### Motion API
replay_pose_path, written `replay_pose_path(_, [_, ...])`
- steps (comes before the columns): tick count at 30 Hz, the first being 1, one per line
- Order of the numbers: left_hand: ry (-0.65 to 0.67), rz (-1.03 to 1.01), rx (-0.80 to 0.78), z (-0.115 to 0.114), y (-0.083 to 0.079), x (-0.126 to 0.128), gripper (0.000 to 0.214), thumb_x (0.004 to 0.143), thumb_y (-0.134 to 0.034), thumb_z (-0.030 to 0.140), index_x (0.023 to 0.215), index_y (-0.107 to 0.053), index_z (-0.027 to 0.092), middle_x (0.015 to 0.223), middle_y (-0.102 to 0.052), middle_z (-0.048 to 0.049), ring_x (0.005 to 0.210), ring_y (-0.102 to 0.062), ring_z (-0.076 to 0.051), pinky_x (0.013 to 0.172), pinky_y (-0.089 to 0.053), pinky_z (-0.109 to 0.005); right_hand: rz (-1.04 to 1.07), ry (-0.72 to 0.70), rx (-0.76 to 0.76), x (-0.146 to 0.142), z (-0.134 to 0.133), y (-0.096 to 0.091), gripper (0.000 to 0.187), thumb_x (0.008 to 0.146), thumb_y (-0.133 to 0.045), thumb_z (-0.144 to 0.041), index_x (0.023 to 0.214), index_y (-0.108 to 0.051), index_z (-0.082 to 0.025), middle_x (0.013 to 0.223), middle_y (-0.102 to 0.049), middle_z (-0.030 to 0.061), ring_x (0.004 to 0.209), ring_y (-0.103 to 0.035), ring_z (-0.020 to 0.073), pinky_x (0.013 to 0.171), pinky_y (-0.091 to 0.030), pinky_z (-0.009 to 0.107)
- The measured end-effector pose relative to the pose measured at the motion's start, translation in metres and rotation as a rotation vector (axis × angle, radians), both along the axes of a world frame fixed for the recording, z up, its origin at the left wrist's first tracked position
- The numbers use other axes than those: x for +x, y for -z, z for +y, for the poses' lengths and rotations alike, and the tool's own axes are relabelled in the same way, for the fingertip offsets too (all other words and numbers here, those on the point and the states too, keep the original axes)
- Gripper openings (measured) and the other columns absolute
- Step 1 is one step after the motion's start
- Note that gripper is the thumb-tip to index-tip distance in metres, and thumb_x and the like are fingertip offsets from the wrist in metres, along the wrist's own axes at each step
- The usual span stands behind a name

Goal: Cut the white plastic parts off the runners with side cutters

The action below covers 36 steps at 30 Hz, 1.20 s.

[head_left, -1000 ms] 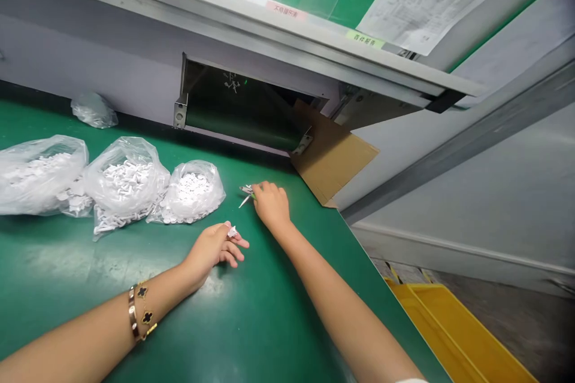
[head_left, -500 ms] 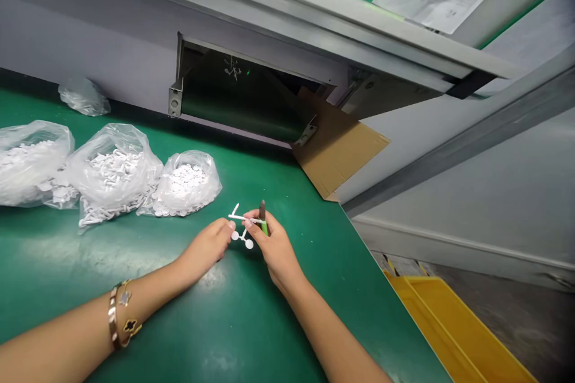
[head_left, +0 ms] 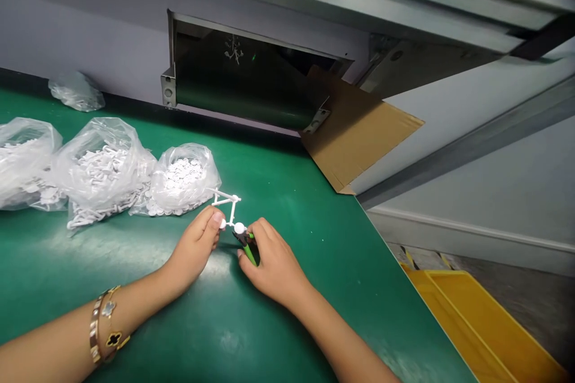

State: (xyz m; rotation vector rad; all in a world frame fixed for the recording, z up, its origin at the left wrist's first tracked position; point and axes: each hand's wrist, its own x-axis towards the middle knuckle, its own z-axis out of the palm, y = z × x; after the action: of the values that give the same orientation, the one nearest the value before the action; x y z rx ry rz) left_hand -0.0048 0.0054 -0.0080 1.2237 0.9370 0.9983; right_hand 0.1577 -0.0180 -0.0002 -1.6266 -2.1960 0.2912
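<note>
"White plastic sprue (head_left: 232, 209): where is it, and what has hold of it?"

"It's between the hands, over the green tabletop (head_left: 287, 182), its far end just in front of the clear bag of white discs (head_left: 186, 175). The left hand (head_left: 194, 246) pinches it between thumb and fingers, beside one disc (head_left: 223, 224)."

"And the right hand (head_left: 275, 264)?"

"Grasping green-handled nippers (head_left: 250, 254), thumb and fingers either side. Their dark jaws are at the nearer disc (head_left: 239, 228); whether they have closed on its stem, I can't tell."

"How would you handle that cut?"

"I'd lay the blades flush where stem meets disc, so no stub is left and the rim isn't nicked. The left pinch should be firm, with the fingertips well back, as they're near the blades. One steady squeeze, no twisting: those thin branches look likely to flex."
</note>
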Motion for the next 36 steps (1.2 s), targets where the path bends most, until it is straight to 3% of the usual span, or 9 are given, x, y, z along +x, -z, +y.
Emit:
replay_pose_path(10, [0.105,0.008,-0.059,-0.001,0.003,0.002,0.036,0.085,-0.036,0.052,0.072,-0.038,0.019,0.060,-0.027,0.0062,0.051,-0.025,-0.008,0.046,-0.023,-0.020,-0.076,-0.038,0.029,-0.001,-0.003,-0.002,0.007,0.072,-0.046,-0.020,0.073,-0.039,-0.021,0.074,-0.046,0.0006,0.068,-0.045,0.0155,0.060,-0.034,0.026])
replay_pose_path(23, [0.143,0.002,-0.096,-0.004,0.001,0.004,0.040,0.082,-0.037,0.057,0.070,-0.037,0.019,0.061,-0.027,0.0061,0.052,-0.024,-0.008,0.047,-0.023,-0.021,-0.139,-0.043,-0.022,-0.001,-0.003,-0.003,0.003,0.073,-0.044,-0.020,0.076,-0.042,-0.020,0.077,-0.050,0.0026,0.072,-0.047,0.0171,0.061,-0.035,0.026])
replay_pose_path(36, [0.235,-0.027,-0.148,0.000,0.003,-0.001,0.035,0.086,-0.038,0.050,0.071,-0.033,0.019,0.060,-0.026,0.0068,0.051,-0.023,-0.007,0.046,-0.022,-0.019,-0.324,-0.038,-0.157,0.000,-0.006,-0.011,0.004,0.075,-0.042,-0.019,0.072,-0.039,-0.020,0.066,-0.053,0.0004,0.057,-0.045,0.0142,0.052,-0.019,0.025])
